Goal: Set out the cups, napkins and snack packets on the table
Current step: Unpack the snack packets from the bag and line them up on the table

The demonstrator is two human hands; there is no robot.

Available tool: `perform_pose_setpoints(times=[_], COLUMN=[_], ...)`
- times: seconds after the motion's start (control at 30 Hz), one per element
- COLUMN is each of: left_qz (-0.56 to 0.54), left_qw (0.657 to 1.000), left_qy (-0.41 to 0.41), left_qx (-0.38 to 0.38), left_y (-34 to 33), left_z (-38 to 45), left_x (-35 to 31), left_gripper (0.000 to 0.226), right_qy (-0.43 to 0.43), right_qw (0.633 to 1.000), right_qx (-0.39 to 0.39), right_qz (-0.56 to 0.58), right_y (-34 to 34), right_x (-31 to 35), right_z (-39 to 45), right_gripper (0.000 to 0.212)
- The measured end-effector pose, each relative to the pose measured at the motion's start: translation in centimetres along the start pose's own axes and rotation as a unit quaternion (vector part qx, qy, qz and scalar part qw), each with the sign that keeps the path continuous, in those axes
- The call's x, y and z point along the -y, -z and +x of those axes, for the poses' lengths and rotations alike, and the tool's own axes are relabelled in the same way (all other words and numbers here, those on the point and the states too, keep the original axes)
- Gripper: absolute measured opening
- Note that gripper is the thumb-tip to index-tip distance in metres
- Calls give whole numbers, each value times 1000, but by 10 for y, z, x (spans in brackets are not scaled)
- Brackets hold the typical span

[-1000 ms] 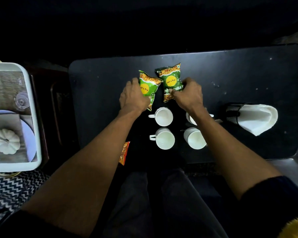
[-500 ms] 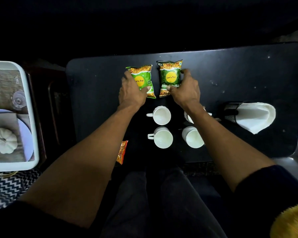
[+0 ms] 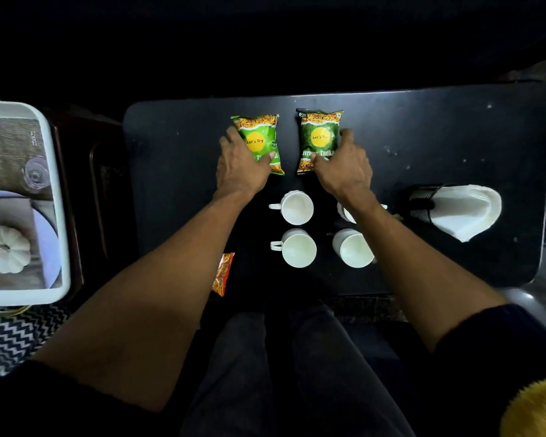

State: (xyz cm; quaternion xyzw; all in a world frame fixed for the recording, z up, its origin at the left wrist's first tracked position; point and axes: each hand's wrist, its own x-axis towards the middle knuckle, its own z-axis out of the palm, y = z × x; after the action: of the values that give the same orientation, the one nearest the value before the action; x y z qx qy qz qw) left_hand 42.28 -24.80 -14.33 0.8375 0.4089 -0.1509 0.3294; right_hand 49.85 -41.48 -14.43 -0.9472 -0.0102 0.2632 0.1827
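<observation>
A black table fills the middle of the view, its near edge toward 6 o'clock against the person's dark-trousered legs. Off its 9 o'clock side sits a white tray with a pale pumpkin ornament inside.

At 3 o'clock on the table a black mesh holder lies tipped over, with white napkins fanning out of it to the right.

The left hand grips the left snack packet from its left side, fingers along the packet's edge and thumb pressed on its front. The right hand grips the right snack packet in mirror fashion, thumb on the front, fingers round the right edge. Both green packets lie flat at 12 o'clock, side by side with a narrow gap between them.

Toward 6 o'clock from the packets four white cups stand in a two-by-two block; the far right one is mostly hidden under the right forearm.

An orange packet shows at 7 o'clock, at the table's near edge, beside the left forearm.
</observation>
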Motion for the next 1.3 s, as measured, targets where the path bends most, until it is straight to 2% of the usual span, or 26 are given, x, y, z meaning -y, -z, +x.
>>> perform_pose_setpoints(times=[0.17, 0.27, 0.33, 0.43, 0.5, 0.63, 0.7, 0.77, 0.87, 0.97, 1.07, 1.13, 1.2, 1.3], left_qz=[-43, -51, -47, 27, 56, -5, -30, -28, -35, -149, -261, -284, -258, -211], left_qw=[999, 998, 998, 999, 996, 981, 980, 985, 990, 980, 960, 953, 956, 957], left_qy=[16, 36, 41, 33, 69, 190, 197, 169, 139, 126, 59, 1, -65, -148], left_qx=[-7, -11, 9, 25, -8, -30, -3, 10, -11, -38, -77, -107, -126, -134], left_y=[9, 13, 13, 9, 4, -3, -5, -4, 1, 15, 29, 36, 44, 54], left_z=[-17, -42, -63, -103, -128, -160, -166, -168, -161, -150, -149, -151, -152, -150], left_x=[21, 50, 73, 109, 128, 155, 166, 173, 172, 161, 143, 133, 126, 112], left_gripper=[83, 69, 68, 77, 89, 116, 124, 124, 114, 104, 99, 97, 96, 95], right_qy=[22, 36, 50, 88, 114, 143, 157, 170, 179, 189, 176, 97, 35, 33], right_qw=[999, 995, 993, 990, 987, 985, 983, 982, 982, 981, 970, 945, 892, 853], right_qx=[-29, -70, -91, -107, -112, -95, -84, -71, -60, -21, 30, 89, 148, 198], right_qz=[-41, -55, -50, -35, -30, -33, -32, -25, -10, 45, 165, 301, 426, 481], right_y=[0, -4, -8, -17, -26, -40, -47, -52, -56, -60, -61, -57, -49, -38], right_x=[8, 14, 19, 27, 33, 43, 47, 50, 52, 55, 62, 69, 72, 68], right_z=[-21, -38, -50, -71, -85, -109, -121, -131, -143, -155, -167, -170, -169, -163], right_gripper=[63, 56, 52, 47, 44, 42, 42, 42, 41, 36, 34, 38, 39, 32])
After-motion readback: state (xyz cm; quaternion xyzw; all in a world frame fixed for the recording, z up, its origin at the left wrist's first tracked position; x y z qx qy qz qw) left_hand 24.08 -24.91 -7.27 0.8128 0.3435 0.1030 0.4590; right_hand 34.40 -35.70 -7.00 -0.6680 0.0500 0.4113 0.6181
